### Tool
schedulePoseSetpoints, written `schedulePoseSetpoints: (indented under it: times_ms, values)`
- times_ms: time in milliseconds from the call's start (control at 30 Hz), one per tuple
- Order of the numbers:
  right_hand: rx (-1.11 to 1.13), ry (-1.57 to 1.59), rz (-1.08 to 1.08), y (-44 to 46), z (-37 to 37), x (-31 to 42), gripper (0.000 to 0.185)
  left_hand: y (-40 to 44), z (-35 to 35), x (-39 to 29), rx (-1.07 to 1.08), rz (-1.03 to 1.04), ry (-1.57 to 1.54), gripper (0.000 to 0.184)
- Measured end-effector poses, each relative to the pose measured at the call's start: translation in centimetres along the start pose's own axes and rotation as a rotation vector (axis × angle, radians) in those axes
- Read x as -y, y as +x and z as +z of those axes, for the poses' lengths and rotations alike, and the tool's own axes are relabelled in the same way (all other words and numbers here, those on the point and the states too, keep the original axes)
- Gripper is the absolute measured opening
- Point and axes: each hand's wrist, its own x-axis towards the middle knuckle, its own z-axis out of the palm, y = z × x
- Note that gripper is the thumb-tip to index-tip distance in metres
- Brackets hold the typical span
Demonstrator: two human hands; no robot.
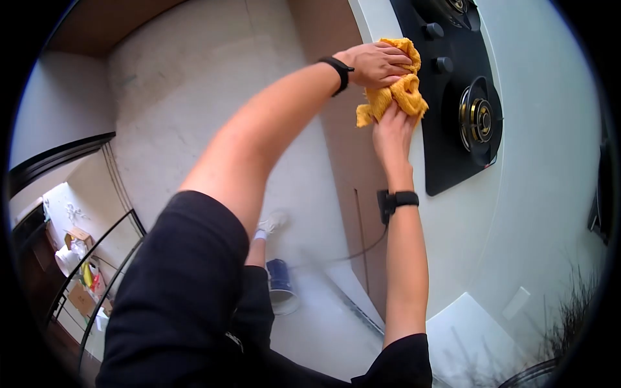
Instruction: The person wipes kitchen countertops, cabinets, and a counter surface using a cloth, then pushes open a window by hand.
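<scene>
A crumpled orange-yellow cloth [406, 94] lies bunched on the white counter's front edge, beside the black gas hob. My left hand [375, 64], with a black band at the wrist, presses on the cloth's upper part, its fingers curled over the folds. Just below it, my right hand [393, 134] grips the lower folds; its fingertips are partly hidden in the fabric. A black strap with a small box [388, 205] is round my right wrist, and a thin cable trails from it. The hob [440, 136] is right next to both hands.
Two dark knobs [443, 64] sit on the hob near the cloth, with a burner [480, 120] beyond. The brown cabinet front [343, 139] drops below the counter [456, 226]. A blue-and-white bucket [279, 278] stands on the floor by my foot. Black railings [107, 249] and boxes are at left.
</scene>
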Motion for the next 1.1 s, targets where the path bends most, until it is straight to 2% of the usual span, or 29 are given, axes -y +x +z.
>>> schedulePoseSetpoints:
  times_ms: [67, 100, 200, 233, 267, 467, 500, 567, 700, 733, 1100]
  values:
    - [0.031, 0.107, -0.003, 3.2, -0.2, 0.4, 0.070, -0.1, -0.3, 2.0, 0.039, 0.003, 0.085, 0.043]
    - [0.093, 0.156, 0.011, 4.9, -0.3, 0.1, 0.078, -0.1, -0.6, 3.9, 0.032, 0.075, 0.332, 0.047]
    - [0.106, 0.204, -0.003, 9.0, -0.1, 0.3, 0.082, 0.3, -1.9, 7.3, 0.033, -0.167, 0.271, 0.048]
    - [0.129, 0.191, -0.005, 10.4, 0.1, 0.5, 0.083, 0.6, -1.8, 8.4, -0.015, -0.215, 0.181, 0.049]
    - [0.152, 0.198, -0.009, 10.7, 0.1, 0.1, 0.084, 1.1, -1.6, 8.2, 0.023, -0.235, 0.143, 0.048]
    - [0.156, 0.147, -0.007, 20.2, 1.0, 2.2, 0.086, 2.2, -2.6, 14.9, -0.057, -0.316, 0.129, 0.046]
    - [0.173, 0.156, -0.007, 19.1, 1.3, 1.0, 0.086, 2.6, -1.5, 13.3, -0.067, -0.332, 0.139, 0.045]
    - [0.202, 0.152, 0.015, 21.9, 1.5, 2.2, 0.087, 2.8, -2.2, 16.0, -0.056, -0.347, 0.141, 0.045]
    - [0.157, 0.180, -0.023, 27.7, 2.2, 3.5, 0.089, 3.5, -2.8, 21.6, -0.042, -0.369, 0.221, 0.045]
    - [0.046, 0.108, -0.083, 28.7, 2.4, 3.8, 0.087, 3.7, -3.2, 22.1, -0.041, -0.376, 0.253, 0.045]
    - [0.019, 0.102, -0.104, 42.6, 4.6, 6.7, 0.081, 6.2, -5.7, 35.0, 0.035, -0.468, 0.261, 0.048]
